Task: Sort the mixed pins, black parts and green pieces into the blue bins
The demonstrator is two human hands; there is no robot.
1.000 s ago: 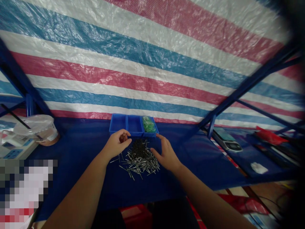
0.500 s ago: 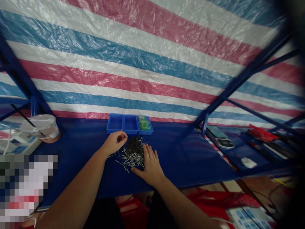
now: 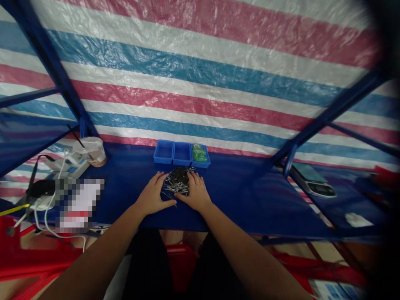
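Left hand (image 3: 153,193) and right hand (image 3: 195,192) lie open, grasping nothing — apparently touching the pin pile (image 3: 178,181) between them; blue tray (image 3: 181,153) at 12 o'clock, scale (image 3: 312,181) at 3, cup (image 3: 90,151) at 10.

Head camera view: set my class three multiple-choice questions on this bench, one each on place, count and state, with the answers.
1. Where is the pile of metal pins?
A) In the blue tray
B) On the blue table cover
C) On the scale

2. How many compartments does the tray have?
A) Two
B) Five
C) Three

3. How do the left hand and right hand lie?
A) Palms down
B) Palms up
C) Clenched into fists

Answers:
1. B: the pins lie directly on the cover.
2. C: three sit side by side.
3. A: the backs of both hands face up.
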